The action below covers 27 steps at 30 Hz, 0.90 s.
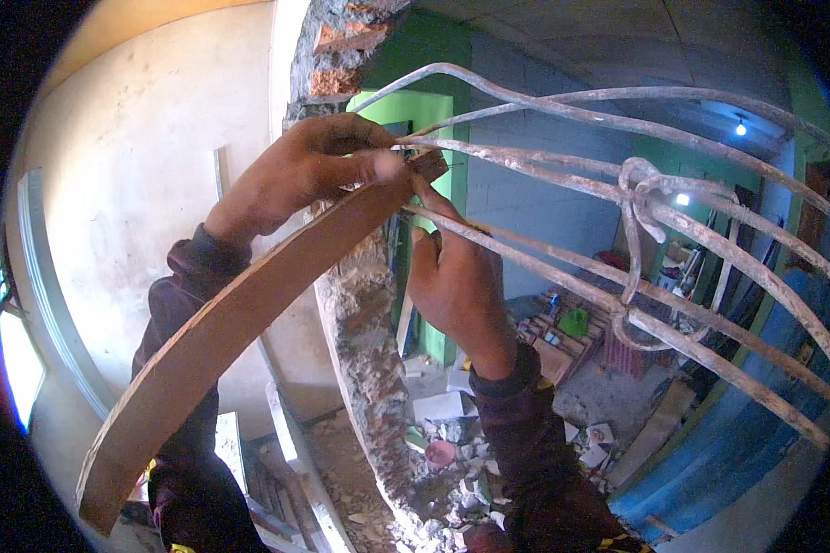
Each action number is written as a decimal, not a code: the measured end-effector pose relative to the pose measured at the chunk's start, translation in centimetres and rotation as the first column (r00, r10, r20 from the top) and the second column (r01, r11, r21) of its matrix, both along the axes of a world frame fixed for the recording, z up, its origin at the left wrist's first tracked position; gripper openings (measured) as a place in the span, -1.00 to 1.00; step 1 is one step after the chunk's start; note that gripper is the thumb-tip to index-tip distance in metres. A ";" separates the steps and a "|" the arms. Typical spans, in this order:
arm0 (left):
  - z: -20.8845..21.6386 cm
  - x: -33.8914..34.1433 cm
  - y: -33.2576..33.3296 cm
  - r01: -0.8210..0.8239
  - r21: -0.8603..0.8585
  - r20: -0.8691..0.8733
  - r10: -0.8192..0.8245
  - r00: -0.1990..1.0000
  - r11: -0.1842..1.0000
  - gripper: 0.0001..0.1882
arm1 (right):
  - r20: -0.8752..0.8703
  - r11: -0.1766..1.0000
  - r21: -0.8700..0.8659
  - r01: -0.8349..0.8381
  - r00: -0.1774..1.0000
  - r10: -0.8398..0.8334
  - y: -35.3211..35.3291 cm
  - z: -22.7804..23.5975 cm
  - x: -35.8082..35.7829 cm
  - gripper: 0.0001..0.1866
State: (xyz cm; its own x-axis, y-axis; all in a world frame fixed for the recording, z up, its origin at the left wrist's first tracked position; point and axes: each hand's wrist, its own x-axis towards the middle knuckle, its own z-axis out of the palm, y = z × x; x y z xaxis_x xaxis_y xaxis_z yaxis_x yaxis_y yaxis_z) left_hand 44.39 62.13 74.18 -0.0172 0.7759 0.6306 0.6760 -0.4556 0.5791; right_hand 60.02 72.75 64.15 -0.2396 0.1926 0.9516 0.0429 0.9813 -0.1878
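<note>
Left hand (pixel 300 173), half closed, clasps the board (pixel 240 309). Right hand (pixel 461 288), index finger raised, touches it; hold unclear.

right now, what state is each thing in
Board: tilted, held near its upper end
Left hand: closed on the board, thumb on its face
Right hand: index finger extended at the board's upper end; firmness of grip unclear
Rods: bare, bent in places, rusty
Loop: bent around rods
Wall: broken, rough edge exposed
Rubble: loose, scattered
Bulb: lit
</note>
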 end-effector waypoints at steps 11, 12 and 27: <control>1.9 2.4 -0.1 -0.104 0.078 -0.665 0.130 0.735 0.991 -0.66 | -0.063 0.999 -0.031 -0.034 0.997 0.032 0.0 0.0 -0.2 -0.47; 2.0 2.4 -0.2 -0.103 0.092 -0.692 0.138 0.709 0.990 -0.67 | -0.125 0.998 0.053 -0.013 0.992 0.020 0.0 0.1 -0.5 -0.44; 2.0 2.9 -0.8 -0.105 0.080 -0.676 0.131 0.725 0.991 -0.65 | -0.166 0.996 0.075 0.041 0.986 -0.028 0.1 -0.9 -0.3 -0.66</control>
State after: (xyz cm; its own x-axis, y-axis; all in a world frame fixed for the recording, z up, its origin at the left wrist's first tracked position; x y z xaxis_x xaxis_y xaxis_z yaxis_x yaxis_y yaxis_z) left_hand 47.26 61.34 76.14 0.3355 0.7748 0.5359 0.9320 -0.3558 -0.0691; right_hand 59.73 72.82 63.28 -0.0734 0.1220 0.9898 0.0519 0.9916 -0.1183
